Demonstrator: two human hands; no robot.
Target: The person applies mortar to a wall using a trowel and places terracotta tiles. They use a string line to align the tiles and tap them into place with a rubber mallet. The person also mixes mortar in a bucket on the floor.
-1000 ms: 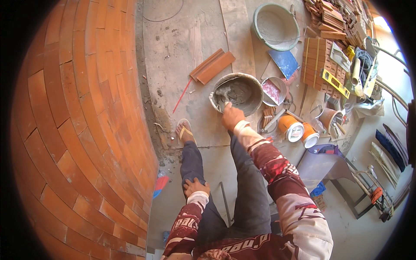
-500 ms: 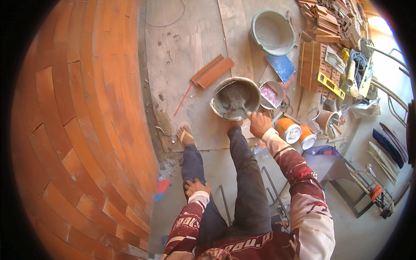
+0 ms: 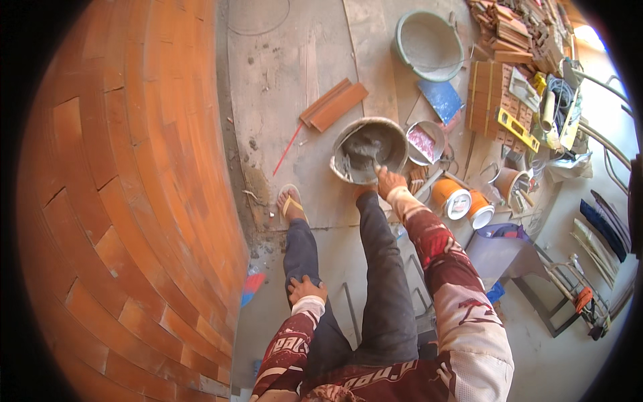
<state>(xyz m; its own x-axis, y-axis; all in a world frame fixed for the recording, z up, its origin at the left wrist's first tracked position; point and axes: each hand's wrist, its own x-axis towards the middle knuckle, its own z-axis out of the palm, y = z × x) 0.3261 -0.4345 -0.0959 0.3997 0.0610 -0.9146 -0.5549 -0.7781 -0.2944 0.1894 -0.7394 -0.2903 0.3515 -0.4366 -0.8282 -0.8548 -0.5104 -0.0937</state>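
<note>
A bucket [image 3: 337, 167] of wet grey mortar [image 3: 367, 146] stands between and just beyond my feet. My right hand [image 3: 391, 181] is at its near right rim, closed round the handle of a trowel [image 3: 377, 169]. The trowel's blade is sunk in the mortar and hidden. My left hand [image 3: 307, 290] rests on my left knee with its fingers spread, holding nothing. Just beyond the bucket lie two reddish-brown clay pieces [image 3: 335, 105] with a thin red stick [image 3: 287, 150] beside them.
A brick wall [image 3: 134, 201] rises along the left. To the right are a small tub [image 3: 439, 137], orange-and-white cans [image 3: 457, 203], stacked bricks [image 3: 483, 94] and a yellow spirit level [image 3: 518, 130]. A large basin [image 3: 400, 50] and a blue board [image 3: 442, 100] lie farther off.
My right hand has moved slightly left along the bucket's near rim with the trowel, and the mortar's surface looks stirred. My left hand stays on the knee. The whole view has shifted a little.
</note>
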